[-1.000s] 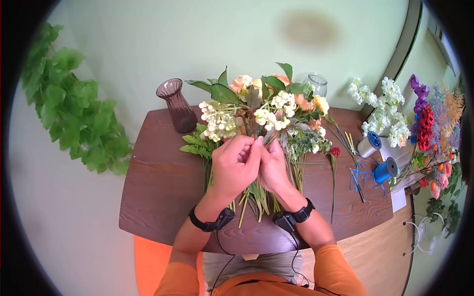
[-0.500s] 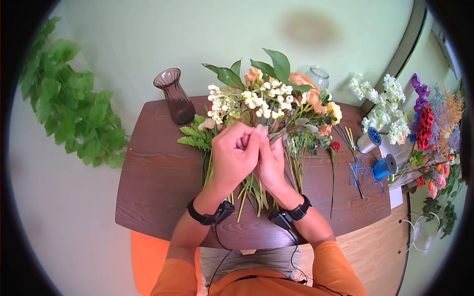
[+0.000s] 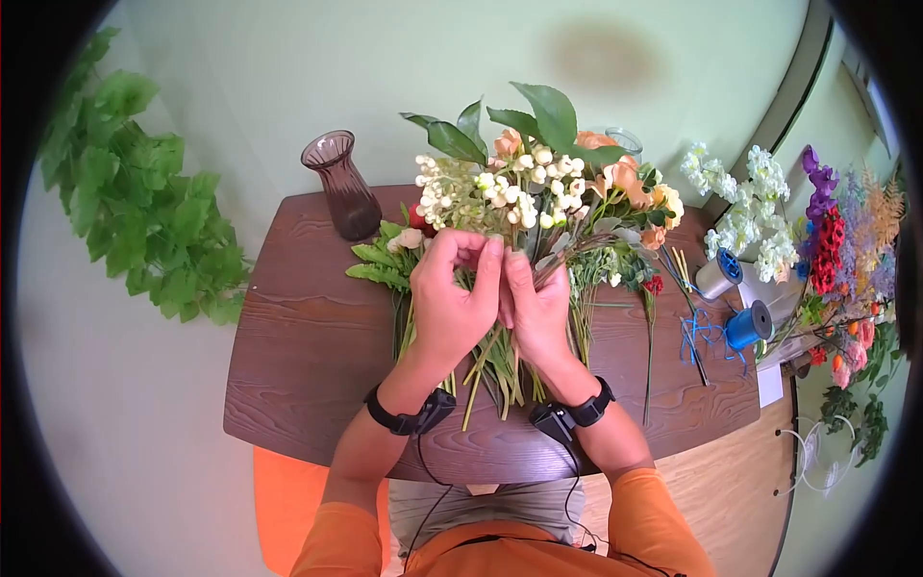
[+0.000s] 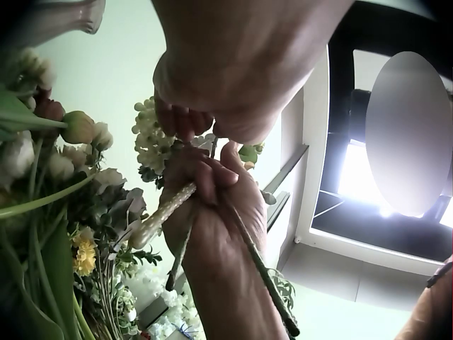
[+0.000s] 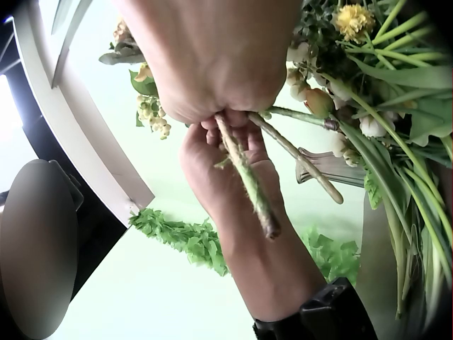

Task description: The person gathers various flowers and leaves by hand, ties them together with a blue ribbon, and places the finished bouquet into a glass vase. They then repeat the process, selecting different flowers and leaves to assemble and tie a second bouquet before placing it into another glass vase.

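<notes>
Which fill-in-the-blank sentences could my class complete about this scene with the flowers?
In the head view, the purple glass vase stands to the ____ of the white berries. The lower spool there holds ____ ribbon. The bare stems are gripped by the ____ hand. The sleeves are ____.

Missing words: left; blue; right; orange.

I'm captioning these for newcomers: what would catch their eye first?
Probably the white berry sprays and peach flowers clustered just beyond the right grip. Next, likely the purple fluted glass vase at the back left of the wooden table, and the blue ribbon spool near its right edge.
</notes>
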Tool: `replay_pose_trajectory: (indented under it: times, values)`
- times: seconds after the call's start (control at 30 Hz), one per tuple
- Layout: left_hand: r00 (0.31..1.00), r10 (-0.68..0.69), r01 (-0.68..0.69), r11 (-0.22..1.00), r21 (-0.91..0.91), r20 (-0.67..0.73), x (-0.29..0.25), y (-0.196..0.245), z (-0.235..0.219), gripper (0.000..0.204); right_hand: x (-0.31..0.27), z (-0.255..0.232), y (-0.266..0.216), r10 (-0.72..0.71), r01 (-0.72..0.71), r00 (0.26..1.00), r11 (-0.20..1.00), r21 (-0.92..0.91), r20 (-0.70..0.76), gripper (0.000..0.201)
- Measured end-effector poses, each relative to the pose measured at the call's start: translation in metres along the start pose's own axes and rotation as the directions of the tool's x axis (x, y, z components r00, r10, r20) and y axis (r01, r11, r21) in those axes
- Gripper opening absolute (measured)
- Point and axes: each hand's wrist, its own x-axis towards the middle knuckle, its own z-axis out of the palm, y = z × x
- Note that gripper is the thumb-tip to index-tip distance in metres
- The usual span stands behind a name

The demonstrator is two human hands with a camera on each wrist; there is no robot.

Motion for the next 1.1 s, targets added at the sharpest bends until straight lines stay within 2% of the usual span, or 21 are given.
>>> replay_pose_trajectory:
  times: [0.07,0.13,0.2,0.23,0.3,0.33,0.4,0.43,0.6,0.63,0.67,0.73,0.77,0.8,0.83,0.87,0.9,0.93,1.0,1.07,1.1]
  values:
    - [0.996,-0.065,0.067,0.997,-0.032,0.057,0.000,-0.001,-0.001,0.013,0.001,0.004,-0.006,0.043,-0.044,0.998,0.999,-0.018,-0.042,0.022]
    - [0.985,-0.138,0.150,0.981,-0.120,0.106,0.000,-0.006,0.000,0.014,0.003,0.000,-0.007,0.070,-0.068,0.997,0.997,-0.045,0.037,0.020]
    - [0.985,-0.100,0.119,0.984,-0.130,0.140,0.002,-0.008,-0.005,0.017,0.004,-0.004,-0.005,0.074,-0.072,0.996,0.996,-0.046,0.044,0.018]
    - [0.977,-0.147,0.177,0.963,-0.202,0.156,0.004,-0.001,-0.006,0.017,0.005,-0.005,-0.003,0.077,-0.075,0.996,0.996,-0.048,0.051,0.016]
    - [0.952,-0.227,0.280,0.917,-0.283,0.205,0.001,0.000,-0.006,0.016,0.007,-0.007,0.004,0.024,-0.021,0.997,0.999,-0.048,0.073,0.014]
    - [0.954,-0.222,0.274,0.918,-0.285,0.204,0.002,0.000,-0.005,0.016,0.009,-0.007,0.005,-0.026,0.031,0.995,0.999,-0.045,0.097,0.014]
    - [0.935,-0.256,0.336,0.861,-0.381,0.246,0.004,0.001,-0.004,0.013,0.008,-0.007,0.001,-0.007,0.024,0.990,0.992,-0.123,0.140,0.016]
    - [0.914,-0.254,0.360,0.866,-0.347,0.316,0.006,0.005,-0.007,0.012,0.007,-0.005,0.001,-0.022,0.044,0.990,0.987,-0.157,0.140,0.019]
    - [0.912,-0.305,0.395,0.837,-0.379,0.276,0.010,0.014,-0.011,0.015,0.003,-0.012,0.013,0.003,0.070,0.981,0.927,-0.369,0.195,0.028]
    - [0.894,-0.370,0.444,0.804,-0.395,0.252,0.008,0.014,-0.009,0.016,-0.001,-0.007,0.012,-0.021,0.059,0.987,0.970,-0.235,0.161,0.025]
    - [0.871,-0.434,0.490,0.768,-0.411,0.229,0.007,0.014,-0.009,0.016,-0.005,-0.001,0.001,0.009,0.028,0.995,0.927,-0.374,0.096,0.025]
    - [0.866,-0.429,0.501,0.760,-0.415,0.259,0.005,0.016,-0.009,0.014,0.003,-0.013,0.014,0.026,0.000,0.999,0.673,-0.740,0.024,0.024]
    - [0.888,-0.428,0.456,0.782,-0.425,0.165,0.004,0.020,-0.004,0.016,-0.002,-0.013,0.006,-0.098,0.114,0.993,0.657,-0.745,0.065,0.028]
    - [0.903,-0.424,0.411,0.804,-0.429,0.070,0.004,0.021,-0.002,0.018,-0.001,-0.006,0.002,-0.098,0.115,0.993,0.657,-0.745,0.066,0.028]
    - [0.923,-0.382,0.368,0.850,-0.378,0.041,0.004,0.020,-0.002,0.021,0.000,0.002,0.001,-0.110,0.101,0.994,0.855,-0.508,0.012,0.031]
    - [0.983,-0.185,0.183,0.950,-0.252,0.018,0.008,0.004,-0.005,0.022,0.002,0.010,0.001,-0.104,0.092,0.994,0.971,-0.222,-0.043,0.034]
    - [0.987,-0.161,0.159,0.946,-0.281,0.014,0.005,-0.004,-0.006,0.021,0.004,0.021,0.002,-0.110,0.072,0.972,0.980,-0.186,-0.206,0.039]
    - [0.990,-0.139,0.135,0.941,-0.310,0.010,0.005,-0.003,-0.006,0.020,0.004,0.015,0.002,-0.109,0.070,0.972,0.980,-0.186,-0.207,0.039]
    - [0.989,-0.145,0.144,0.939,-0.312,0.020,0.003,0.001,-0.005,0.019,0.006,-0.001,0.005,0.020,-0.051,0.991,0.971,-0.232,-0.135,0.039]
    - [0.972,-0.207,0.235,0.817,-0.527,0.112,-0.003,0.002,-0.004,0.020,0.005,0.000,0.004,0.054,-0.085,0.990,0.967,-0.239,-0.132,0.039]
    - [0.978,-0.171,0.208,0.869,-0.450,0.122,-0.006,0.001,-0.004,0.018,0.005,-0.005,0.010,0.066,-0.076,0.997,0.959,-0.275,-0.046,0.037]
